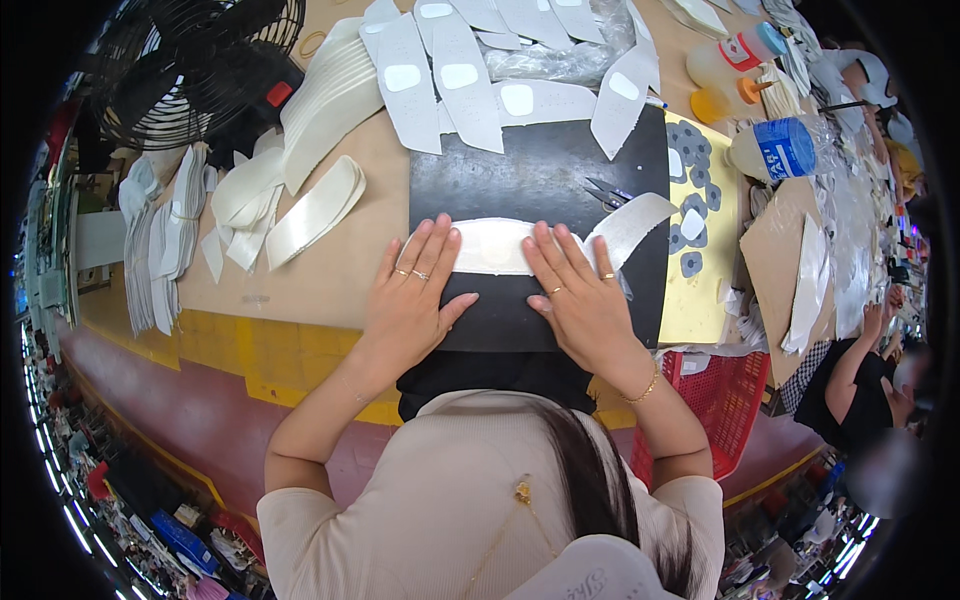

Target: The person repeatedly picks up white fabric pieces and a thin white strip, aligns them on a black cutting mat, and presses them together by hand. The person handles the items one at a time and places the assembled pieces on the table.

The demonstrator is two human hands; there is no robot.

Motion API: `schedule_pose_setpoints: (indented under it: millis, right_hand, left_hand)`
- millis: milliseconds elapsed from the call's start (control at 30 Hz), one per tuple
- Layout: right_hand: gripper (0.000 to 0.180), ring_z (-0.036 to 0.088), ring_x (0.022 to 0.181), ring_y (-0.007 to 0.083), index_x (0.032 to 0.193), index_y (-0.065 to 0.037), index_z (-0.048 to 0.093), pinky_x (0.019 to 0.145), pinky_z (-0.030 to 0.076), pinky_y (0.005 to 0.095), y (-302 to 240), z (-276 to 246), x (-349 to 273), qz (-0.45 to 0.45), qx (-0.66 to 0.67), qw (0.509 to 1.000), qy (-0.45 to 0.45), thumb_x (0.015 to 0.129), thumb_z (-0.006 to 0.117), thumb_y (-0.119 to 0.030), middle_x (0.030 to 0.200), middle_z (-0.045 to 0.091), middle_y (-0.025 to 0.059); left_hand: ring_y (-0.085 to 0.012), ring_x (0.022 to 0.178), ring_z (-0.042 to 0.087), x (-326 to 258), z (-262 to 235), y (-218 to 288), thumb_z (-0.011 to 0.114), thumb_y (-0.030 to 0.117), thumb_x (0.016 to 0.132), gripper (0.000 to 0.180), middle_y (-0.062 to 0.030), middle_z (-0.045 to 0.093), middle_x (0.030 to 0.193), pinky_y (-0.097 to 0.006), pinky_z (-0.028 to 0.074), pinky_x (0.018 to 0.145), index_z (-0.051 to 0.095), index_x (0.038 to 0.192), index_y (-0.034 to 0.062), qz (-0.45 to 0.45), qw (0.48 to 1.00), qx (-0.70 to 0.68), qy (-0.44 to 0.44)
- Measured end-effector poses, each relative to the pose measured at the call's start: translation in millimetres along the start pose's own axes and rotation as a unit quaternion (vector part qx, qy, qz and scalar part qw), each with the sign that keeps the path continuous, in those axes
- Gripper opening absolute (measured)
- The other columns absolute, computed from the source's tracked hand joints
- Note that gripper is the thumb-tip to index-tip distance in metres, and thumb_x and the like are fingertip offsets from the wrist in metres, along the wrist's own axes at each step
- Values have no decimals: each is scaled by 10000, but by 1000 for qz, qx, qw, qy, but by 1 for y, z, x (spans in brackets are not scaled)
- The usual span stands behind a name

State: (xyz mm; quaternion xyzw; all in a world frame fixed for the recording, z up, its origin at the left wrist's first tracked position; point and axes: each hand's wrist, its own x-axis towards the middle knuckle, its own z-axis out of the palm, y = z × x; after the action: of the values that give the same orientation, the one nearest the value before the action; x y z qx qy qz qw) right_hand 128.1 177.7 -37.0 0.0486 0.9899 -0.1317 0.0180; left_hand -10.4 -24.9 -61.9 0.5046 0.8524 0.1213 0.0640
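A curved white fabric piece (pixel 492 247) lies across the black work mat (pixel 520 318) in front of me. My left hand (pixel 418 290) rests flat on its left end, fingers stretched out and thumb apart. On its right end my right hand (pixel 583 292) presses in the same way, fingers extended. Another curved white piece (pixel 640 225) lies just beyond the right fingers, partly off the mat. Small scissors (pixel 607 192) with dark handles sit on the mat above that piece. What lies under my fingers is hidden.
White cut pieces (pixel 458 75) with pale patches line the mat's far edge. Stacked cream pieces (pixel 330 100) and a black fan (pixel 190 70) stand left. At right are a yellow board (pixel 690 300) with grey patches, a blue-labelled jar (pixel 775 148) and a red basket (pixel 715 405).
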Motion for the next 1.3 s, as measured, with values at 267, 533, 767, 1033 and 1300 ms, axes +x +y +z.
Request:
schedule_pose_setpoints:
  millis: [267,533,767,1033,1300]
  right_hand:
    - [512,378,1401,321,1400,-62,496,1145,215,580,22,-32,-31,100,-127,986,28,919,603,-202,1532,391,136]
    - [617,517,1040,332,1273,22,579,908,448,435,8,0,-4,183,47,973,135,784,767,-305,1259,519,155]
    - [250,573,921,296,1031,-33,620,804,466,414,9,1,-6,150,230,936,221,846,717,-171,1089,613,121]
    - [85,613,790,104,951,-38,640,718,494,258,68,-93,-86,173,504,786,313,888,689,-64,880,657,26]
    - [344,580,768,116,1165,-25,569,628,469,231,227,-93,-231,367,358,604,610,927,706,-231,966,603,38]
  left_hand:
    - [-282,1457,292,-4,1,4,608,424,929,724,-130,323,1573,-521,200,1177,354,1505,66,-22,1000,22,7]
    - [-358,1458,292,23,-27,18,594,172,954,475,-190,385,1529,-511,213,1173,504,1393,17,-10,954,-266,136]
    - [-312,1344,459,95,-49,33,611,56,917,412,-170,518,1401,-413,347,1108,563,1325,28,54,904,-345,245]
    - [-180,1195,527,147,-45,53,619,96,942,378,-92,559,1294,-300,446,945,566,1311,35,38,819,-532,213]
    - [-296,1182,549,246,-24,9,711,190,863,315,-148,560,1307,-388,470,959,696,1155,74,41,950,-185,248]
